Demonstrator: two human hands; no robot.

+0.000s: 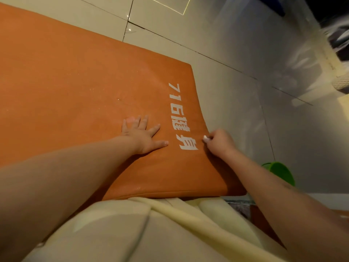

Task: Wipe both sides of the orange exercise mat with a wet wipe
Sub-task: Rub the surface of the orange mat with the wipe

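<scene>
Pressing the orange exercise mat [75,82] flat, the left hand [141,135] lies spread; the right hand [220,142] (3 o'clock edge) pinches a wet wipe [205,138]. Sweep in overlapping strokes.

Open orange mat [75,82] is stretching away left and far, offering wide passage. The left hand [143,134] is lying flat beside the white lettering [181,118], and the right hand [220,143], pinching a wet wipe [205,138], is crowding the mat's right edge. Bare tiled floor [236,91] is running beyond, with a green tub [281,172] sitting just beside the right forearm.
</scene>
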